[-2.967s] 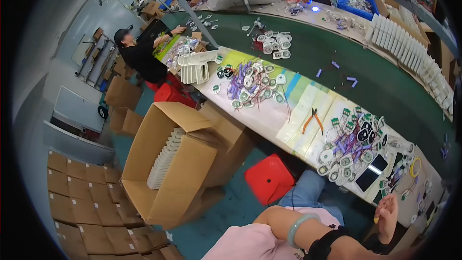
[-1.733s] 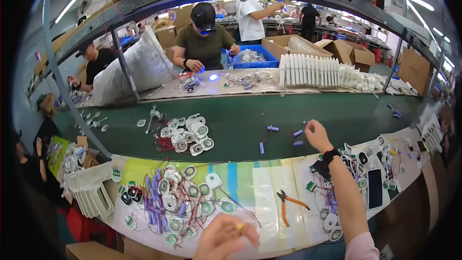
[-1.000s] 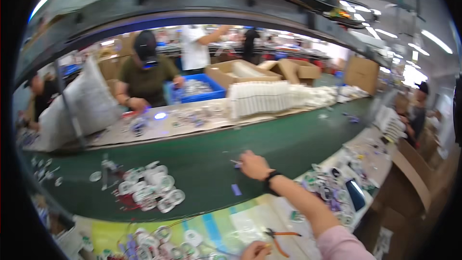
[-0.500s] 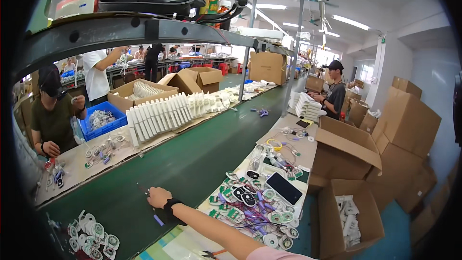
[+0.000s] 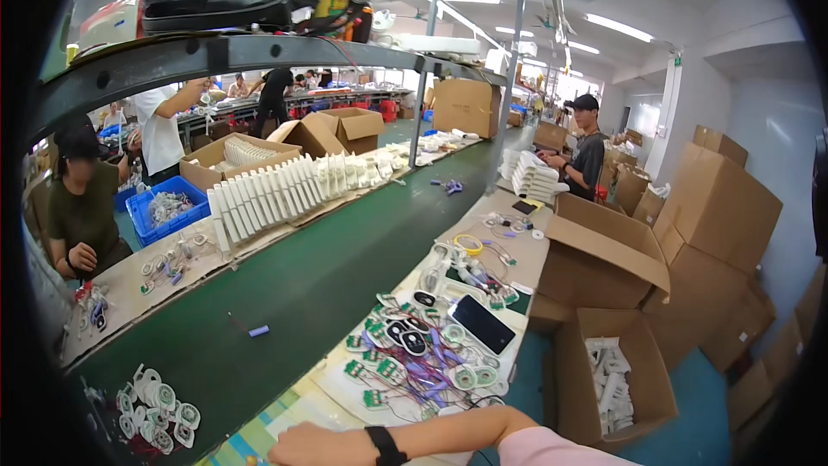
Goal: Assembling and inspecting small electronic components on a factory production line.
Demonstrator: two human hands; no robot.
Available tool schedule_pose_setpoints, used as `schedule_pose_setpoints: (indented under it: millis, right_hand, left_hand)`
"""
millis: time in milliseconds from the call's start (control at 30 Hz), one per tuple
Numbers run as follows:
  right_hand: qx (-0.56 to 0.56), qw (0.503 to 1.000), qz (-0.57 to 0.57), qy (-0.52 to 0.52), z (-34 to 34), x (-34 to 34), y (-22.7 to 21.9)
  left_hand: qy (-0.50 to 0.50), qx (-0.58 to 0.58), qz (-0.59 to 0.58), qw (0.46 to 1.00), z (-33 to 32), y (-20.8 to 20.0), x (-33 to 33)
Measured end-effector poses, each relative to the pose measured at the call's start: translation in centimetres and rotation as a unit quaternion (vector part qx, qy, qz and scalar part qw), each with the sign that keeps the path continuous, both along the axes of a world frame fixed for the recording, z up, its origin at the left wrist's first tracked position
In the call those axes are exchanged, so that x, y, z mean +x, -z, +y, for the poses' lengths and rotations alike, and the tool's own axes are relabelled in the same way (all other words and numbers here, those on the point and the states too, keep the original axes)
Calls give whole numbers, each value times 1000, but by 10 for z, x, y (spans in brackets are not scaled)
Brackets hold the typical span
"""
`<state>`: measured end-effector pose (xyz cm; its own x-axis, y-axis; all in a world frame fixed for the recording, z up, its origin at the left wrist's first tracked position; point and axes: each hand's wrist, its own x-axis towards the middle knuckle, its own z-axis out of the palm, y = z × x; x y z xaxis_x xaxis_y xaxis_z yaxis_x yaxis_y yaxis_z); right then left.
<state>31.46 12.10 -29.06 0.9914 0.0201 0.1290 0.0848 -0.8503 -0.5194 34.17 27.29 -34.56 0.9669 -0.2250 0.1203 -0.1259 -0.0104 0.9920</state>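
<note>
At the lower edge, the bare right hand (image 5: 304,446) is extending leftward from a black wristband (image 5: 385,446) and pale pink sleeve (image 5: 552,449); its fingers are running out of view, so I cannot tell whether they are gripping anything. Beyond the forearm, a tangled heap of green rectangular circuit boards, purple cylindrical cells, white plastic rings and dark red wires (image 5: 423,349) is covering part of the bench (image 5: 509,207), two black oval faceplates with white rims showing among it. A black-screened phone (image 5: 481,324) is lying beside the heap. Farther out, one smooth purple cylindrical cell (image 5: 259,331) is lying sideways on the green conveyor belt (image 5: 345,293), a thin wire trailing from it.
</note>
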Motion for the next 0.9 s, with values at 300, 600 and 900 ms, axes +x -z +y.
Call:
schedule_pose_setpoints:
  millis: [300, 600, 900]
  right_hand:
    - [253, 965, -34, 63, 32, -50, 25]
    - [760, 649, 42, 9, -11, -51, 93]
    - [540, 811, -100, 202, 51, -54, 53]
  left_hand:
    - [199, -97, 152, 963, 11, 36, 11]
    - [135, 165, -133, 968, 11, 11, -2]
    - [231, 110, -243, 936, 9, 1, -34]
